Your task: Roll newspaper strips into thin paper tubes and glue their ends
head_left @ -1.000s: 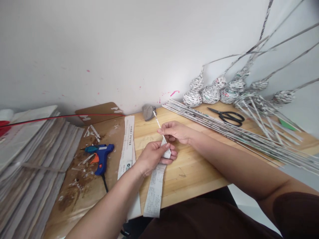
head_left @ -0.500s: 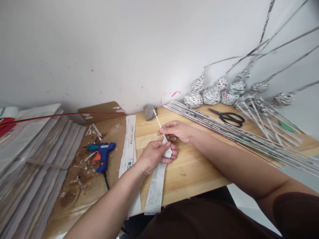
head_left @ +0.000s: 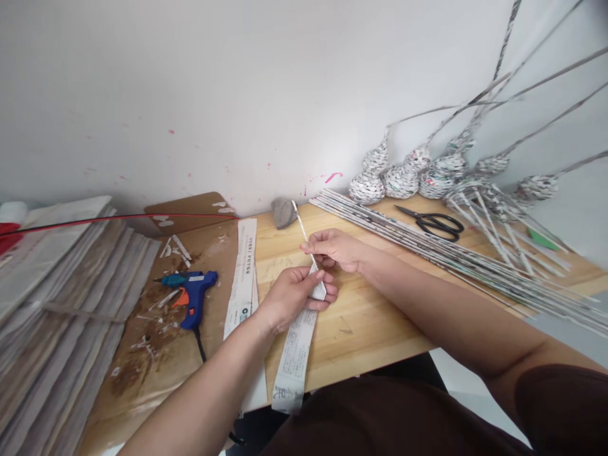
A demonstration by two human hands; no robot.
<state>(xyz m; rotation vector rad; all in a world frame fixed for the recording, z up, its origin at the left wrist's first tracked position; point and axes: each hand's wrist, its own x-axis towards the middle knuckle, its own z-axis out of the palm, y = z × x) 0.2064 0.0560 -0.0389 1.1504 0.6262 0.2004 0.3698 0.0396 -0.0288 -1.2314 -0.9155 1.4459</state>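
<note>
A newspaper strip (head_left: pixel 295 354) runs from the front edge of the wooden table up into my left hand (head_left: pixel 297 291). My left thumb presses the strip against the fingers, where its upper end folds to a slanted point. Above that, the paper is rolled into a thin tube (head_left: pixel 299 218) slanting up and to the left. My right hand (head_left: pixel 335 249) pinches this tube between thumb and fingertips, just above my left hand. Part of the roll is hidden by my fingers. Behind the tube's tip lies a grey lump (head_left: pixel 283 213), apart from my hands.
Left are a blue glue gun (head_left: pixel 197 297) on stained cardboard, stacked newspapers (head_left: pixel 90 297) and flat paper strips (head_left: pixel 244 272). Right lie a bundle of paper tubes (head_left: pixel 403 237), black scissors (head_left: pixel 437 225) and several woven paper gourds (head_left: pixel 401 182) against the wall.
The newspaper strip has shifted up through my left hand, and large printed characters now show at its lower end. Both hands keep nearly the same place; the view shifts slightly.
</note>
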